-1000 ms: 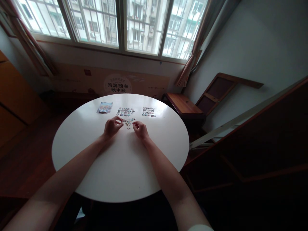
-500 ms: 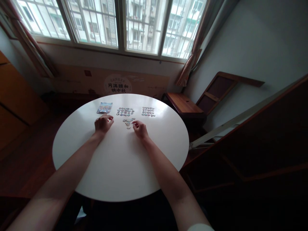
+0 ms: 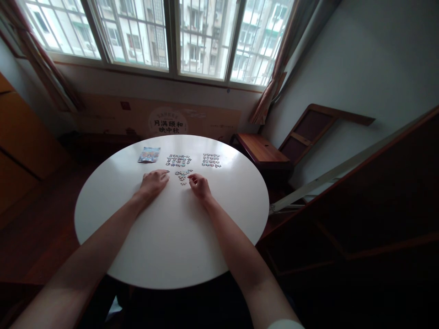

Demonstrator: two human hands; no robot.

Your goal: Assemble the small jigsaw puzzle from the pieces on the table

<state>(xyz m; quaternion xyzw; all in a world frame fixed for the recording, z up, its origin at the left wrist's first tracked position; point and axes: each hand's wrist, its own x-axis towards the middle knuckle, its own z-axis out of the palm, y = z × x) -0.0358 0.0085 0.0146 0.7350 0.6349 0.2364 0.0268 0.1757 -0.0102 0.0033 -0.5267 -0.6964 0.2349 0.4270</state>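
On the white round table (image 3: 164, 246), a small loose heap of jigsaw puzzle pieces (image 3: 182, 174) lies between my hands. My left hand (image 3: 154, 182) reaches in from the left of this heap, its fingers together and a small puzzle piece (image 3: 167, 171) at the fingertips. At the heap's right edge my right hand (image 3: 200, 184) is curled in a pinch; whatever sits between its thumb and finger is too small to make out. Farther back are two groups of pieces, a ring-like cluster (image 3: 179, 160) and neat rows (image 3: 211, 160).
A shiny printed packet (image 3: 149, 155) lies at the table's back left. Beyond the table's right edge stands a wooden chair or bench (image 3: 262, 147). A large dark panel (image 3: 370, 196) leans on the right, and a barred window (image 3: 202, 36) is behind.
My left hand has moved right and slightly toward me, closer to the heap, and its fingers have straightened and come together. My right hand stays almost in place.
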